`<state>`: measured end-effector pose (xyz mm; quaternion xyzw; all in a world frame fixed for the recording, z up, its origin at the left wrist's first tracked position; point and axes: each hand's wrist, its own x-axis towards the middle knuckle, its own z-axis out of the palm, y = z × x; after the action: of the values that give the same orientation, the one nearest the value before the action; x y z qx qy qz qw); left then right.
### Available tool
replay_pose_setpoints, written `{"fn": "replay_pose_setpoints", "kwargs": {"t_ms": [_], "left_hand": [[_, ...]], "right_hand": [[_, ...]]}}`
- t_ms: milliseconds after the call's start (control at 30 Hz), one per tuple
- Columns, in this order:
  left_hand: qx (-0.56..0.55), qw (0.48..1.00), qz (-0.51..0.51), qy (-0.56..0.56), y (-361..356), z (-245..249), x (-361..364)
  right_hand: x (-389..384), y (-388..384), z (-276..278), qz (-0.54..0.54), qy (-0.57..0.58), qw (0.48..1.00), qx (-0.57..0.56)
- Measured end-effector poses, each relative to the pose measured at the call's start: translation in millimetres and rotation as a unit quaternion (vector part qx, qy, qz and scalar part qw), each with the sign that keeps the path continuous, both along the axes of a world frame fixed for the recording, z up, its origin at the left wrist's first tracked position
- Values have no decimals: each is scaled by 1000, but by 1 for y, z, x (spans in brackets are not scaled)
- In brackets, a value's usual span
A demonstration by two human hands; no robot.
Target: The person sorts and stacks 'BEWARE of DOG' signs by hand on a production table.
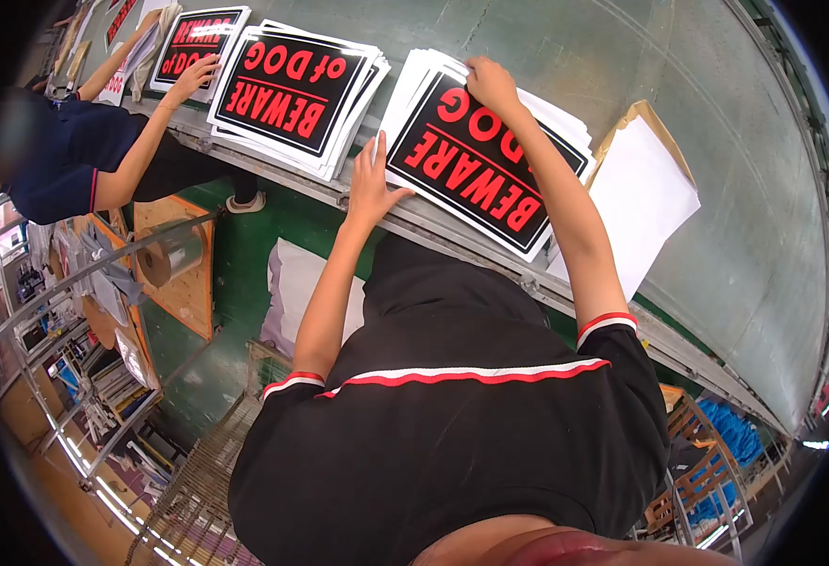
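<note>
A stack of black, white and red "BEWARE of DOG" signs (471, 160) lies at the table's near edge, its sheets slightly fanned. My left hand (373, 185) rests at the stack's left edge, fingers spread and thumb apart, holding nothing. At the far edge of the stack is my right hand (494, 85), its fingers bent over the top sheets' border; whether they pinch a sheet is hidden. To the left sits another pile of the same signs (287, 90). White sheets on brown paper (636, 198) lie to the right.
A co-worker (93, 141) at the left handles another sign stack (197, 47). The green table (716, 236) extends to the right, with a metal rail along its near edge. Below are a pale sack (296, 288), a wire rack (192, 481) and a brown roll (169, 255).
</note>
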<state>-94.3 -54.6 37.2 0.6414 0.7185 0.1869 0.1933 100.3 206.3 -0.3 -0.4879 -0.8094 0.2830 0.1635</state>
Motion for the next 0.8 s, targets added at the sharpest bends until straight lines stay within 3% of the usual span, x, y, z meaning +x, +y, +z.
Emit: {"fn": "replay_pose_setpoints", "kwargs": {"t_ms": [133, 233, 333, 433, 567, 667, 800], "left_hand": [[7, 1000, -10, -4, 0, 5, 0], [20, 999, -27, 17, 2, 4, -1], [4, 999, -43, 16, 5, 2, -4], [-5, 999, -44, -6, 11, 12, -8], [30, 999, -7, -24, 26, 8, -22], [55, 988, 24, -140, 57, 1, -28], [69, 987, -2, -144, 112, -10, -29]], "right_hand": [[4, 5, 6, -19, 35, 998, -47], [-2, 5, 4, -29, 73, 997, 11], [-11, 0, 3, 4, 34, 999, -8], [-9, -7, 4, 18, 78, 997, 17], [31, -40, 25, -116, 198, 971, 63], [94, -90, 47, -236, 215, 945, 70], [151, -158, 48, -374, 199, 905, 32]]}}
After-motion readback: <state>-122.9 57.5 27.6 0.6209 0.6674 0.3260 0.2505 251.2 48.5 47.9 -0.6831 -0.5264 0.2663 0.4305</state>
